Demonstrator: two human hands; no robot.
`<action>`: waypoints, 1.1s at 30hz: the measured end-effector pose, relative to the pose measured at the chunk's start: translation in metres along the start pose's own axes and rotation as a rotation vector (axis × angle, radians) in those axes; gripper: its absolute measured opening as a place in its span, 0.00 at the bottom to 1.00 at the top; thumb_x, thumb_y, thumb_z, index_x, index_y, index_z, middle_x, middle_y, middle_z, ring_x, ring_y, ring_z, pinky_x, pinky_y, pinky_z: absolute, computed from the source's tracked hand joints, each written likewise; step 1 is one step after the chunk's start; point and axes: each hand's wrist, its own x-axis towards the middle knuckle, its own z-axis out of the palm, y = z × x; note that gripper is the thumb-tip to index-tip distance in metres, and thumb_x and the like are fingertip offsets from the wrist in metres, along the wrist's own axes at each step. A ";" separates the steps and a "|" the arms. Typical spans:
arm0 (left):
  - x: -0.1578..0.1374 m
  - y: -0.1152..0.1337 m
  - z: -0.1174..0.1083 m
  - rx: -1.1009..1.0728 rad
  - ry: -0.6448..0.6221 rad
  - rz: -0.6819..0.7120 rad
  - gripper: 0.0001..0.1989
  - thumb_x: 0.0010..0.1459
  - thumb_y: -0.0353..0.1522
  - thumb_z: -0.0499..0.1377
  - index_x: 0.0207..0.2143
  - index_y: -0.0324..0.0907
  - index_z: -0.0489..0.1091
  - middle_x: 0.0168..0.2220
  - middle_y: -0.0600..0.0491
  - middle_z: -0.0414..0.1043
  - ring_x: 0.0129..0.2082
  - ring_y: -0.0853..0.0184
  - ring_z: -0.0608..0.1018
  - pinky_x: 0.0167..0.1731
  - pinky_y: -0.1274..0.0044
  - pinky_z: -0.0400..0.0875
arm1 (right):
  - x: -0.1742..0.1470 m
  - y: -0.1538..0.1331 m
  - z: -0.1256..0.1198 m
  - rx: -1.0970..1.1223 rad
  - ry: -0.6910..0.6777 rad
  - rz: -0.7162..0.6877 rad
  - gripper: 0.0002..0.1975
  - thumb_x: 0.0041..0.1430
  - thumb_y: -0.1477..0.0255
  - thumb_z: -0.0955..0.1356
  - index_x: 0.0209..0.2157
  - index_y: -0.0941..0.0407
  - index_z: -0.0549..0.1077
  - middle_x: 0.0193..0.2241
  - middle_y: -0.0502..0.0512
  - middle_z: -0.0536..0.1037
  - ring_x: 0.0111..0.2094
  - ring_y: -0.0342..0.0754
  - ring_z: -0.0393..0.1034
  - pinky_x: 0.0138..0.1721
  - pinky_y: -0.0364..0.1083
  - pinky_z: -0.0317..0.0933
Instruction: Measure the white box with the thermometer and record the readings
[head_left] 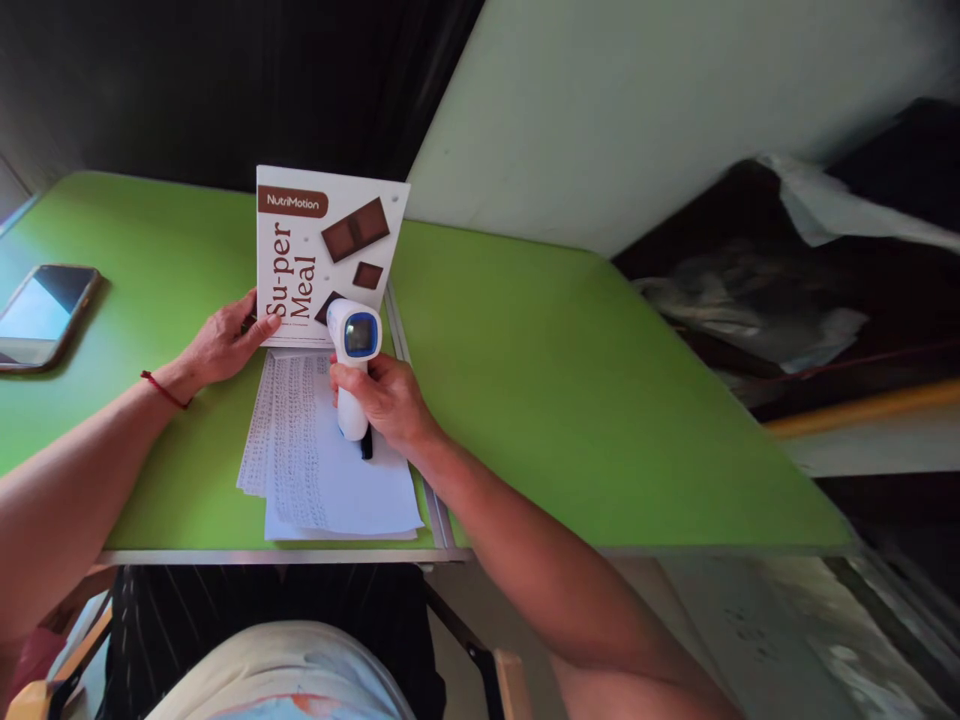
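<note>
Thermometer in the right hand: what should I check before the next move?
1. Thermometer gripped in the right hand: ok.
2. NutriMotion box held at its lower left corner by the left hand: ok.
3. Screen showing a reading: cannot tell, no digits are legible.
4. Papers squared up: not ok, the sheets are fanned out.
5. Phone apart from both hands: ok, at the table's left.

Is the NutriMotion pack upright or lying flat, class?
Upright, lean unclear: the left hand holds the pack low, and its top hides part of the far edge of the table.
</note>
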 end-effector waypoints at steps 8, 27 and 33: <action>0.000 0.001 0.000 0.028 0.006 0.001 0.41 0.68 0.67 0.49 0.53 0.43 0.76 0.44 0.44 0.84 0.40 0.54 0.83 0.40 0.66 0.78 | 0.001 0.006 0.002 0.009 -0.024 -0.039 0.21 0.54 0.49 0.77 0.31 0.50 0.74 0.23 0.46 0.72 0.27 0.48 0.69 0.29 0.49 0.65; -0.001 0.000 -0.002 0.028 0.001 -0.012 0.40 0.68 0.67 0.50 0.53 0.42 0.76 0.48 0.43 0.85 0.44 0.53 0.85 0.43 0.67 0.80 | -0.002 -0.002 0.009 0.143 -0.074 0.017 0.23 0.49 0.48 0.80 0.30 0.50 0.73 0.25 0.47 0.74 0.28 0.47 0.68 0.30 0.50 0.66; -0.002 0.001 -0.003 0.010 0.006 -0.005 0.39 0.68 0.67 0.51 0.54 0.44 0.76 0.50 0.44 0.85 0.46 0.52 0.85 0.46 0.66 0.81 | -0.002 -0.004 0.010 0.136 -0.062 0.025 0.23 0.48 0.49 0.80 0.29 0.50 0.73 0.25 0.47 0.74 0.28 0.47 0.67 0.30 0.49 0.64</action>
